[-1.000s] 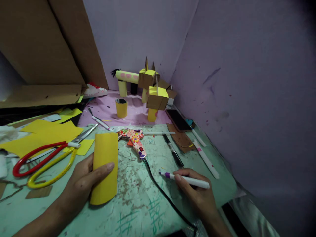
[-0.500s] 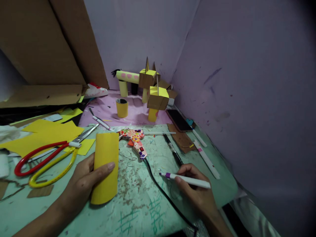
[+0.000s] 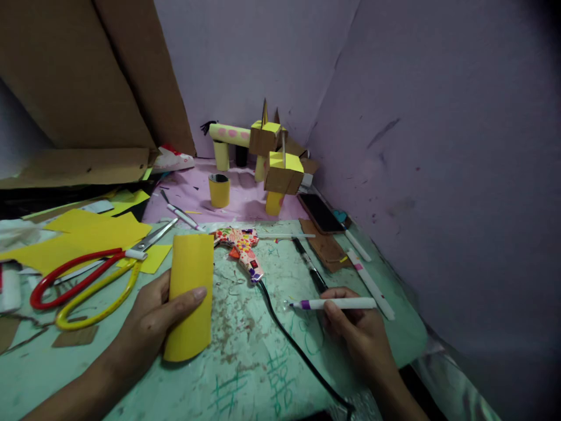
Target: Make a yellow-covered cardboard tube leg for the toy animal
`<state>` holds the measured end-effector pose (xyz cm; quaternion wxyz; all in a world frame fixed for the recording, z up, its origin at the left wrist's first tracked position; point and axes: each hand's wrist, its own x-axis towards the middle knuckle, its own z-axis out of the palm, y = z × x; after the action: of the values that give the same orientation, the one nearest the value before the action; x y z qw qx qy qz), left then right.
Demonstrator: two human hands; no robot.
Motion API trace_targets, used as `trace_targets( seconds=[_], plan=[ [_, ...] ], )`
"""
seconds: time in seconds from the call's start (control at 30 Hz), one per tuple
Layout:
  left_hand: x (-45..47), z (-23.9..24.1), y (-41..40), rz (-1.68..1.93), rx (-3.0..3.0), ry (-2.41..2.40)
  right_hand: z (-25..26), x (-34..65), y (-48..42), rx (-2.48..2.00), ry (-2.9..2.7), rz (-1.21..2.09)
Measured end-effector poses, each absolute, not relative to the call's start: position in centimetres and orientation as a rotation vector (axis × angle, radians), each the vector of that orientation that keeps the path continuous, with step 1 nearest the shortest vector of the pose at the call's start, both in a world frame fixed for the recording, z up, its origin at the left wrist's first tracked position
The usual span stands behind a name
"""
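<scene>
My left hand (image 3: 151,321) is closed round a yellow paper-covered tube (image 3: 189,295) that lies on the green mat (image 3: 245,362), thumb across its front. My right hand (image 3: 357,333) grips a white marker with a purple band (image 3: 335,303), held nearly level with its tip pointing left, just above the mat. A patterned glue gun (image 3: 241,248) lies between the two hands, and its black cord (image 3: 298,351) runs toward me past the marker tip.
Large red-and-yellow scissors (image 3: 83,280) lie left of the tube on yellow paper sheets (image 3: 83,231). A black pen (image 3: 309,266), white markers (image 3: 370,283), a phone (image 3: 319,213) and cardboard-and-yellow models (image 3: 280,172) sit farther back. Cardboard sheets (image 3: 87,88) lean at left; a wall (image 3: 438,146) stands close on the right.
My right hand has turned the marker from slanting down-right to nearly level and shifted it slightly up and away. My left hand has kept its hold on the tube.
</scene>
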<state>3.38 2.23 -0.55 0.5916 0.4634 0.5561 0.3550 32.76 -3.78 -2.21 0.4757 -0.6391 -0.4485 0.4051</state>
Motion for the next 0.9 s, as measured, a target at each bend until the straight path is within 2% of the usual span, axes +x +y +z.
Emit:
trace_targets(
  seconds=[0.9],
  plan=[
    [3.64,-0.26,2.28,0.847,1.087,1.295,-2.04,31.85,-3.04,-1.442,-1.232,0.972]
  ],
)
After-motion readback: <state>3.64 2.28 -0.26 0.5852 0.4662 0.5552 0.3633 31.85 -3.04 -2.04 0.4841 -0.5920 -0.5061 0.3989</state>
